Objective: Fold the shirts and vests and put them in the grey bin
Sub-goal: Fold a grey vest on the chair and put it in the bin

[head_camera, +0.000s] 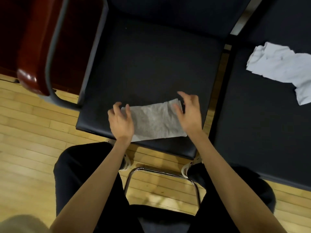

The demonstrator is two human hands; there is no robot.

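The grey bin named in the task is not seen in the head view. A crumpled white garment (pixel 279 68) on the adjoining black padded seat (pixel 255 132) is cut off by the right edge, so its full outline cannot be judged. A dark red upholstered chair (pixel 35 52) at upper left is blurred and partly out of frame. A pale blurred shape at the lower left corner cannot be identified.

A folded grey knitted garment (pixel 154 120) is laid flat as a rectangle near the front edge of the black padded chair seat (pixel 151 61), which serves as the surface. Its left end is covered by the left hand (pixel 120 120), whose fingers (pixel 116 106) are spread and lightly bent over the cloth; contact is probable but a grip is not shown. The right hand (pixel 189 113) is held at the garment's right end, fingers apart and curved, thumb toward the cloth, clamped on nothing. Both bare forearms are extended forward from the lower frame, over black trousers and a wooden plank floor (pixel 33 132).
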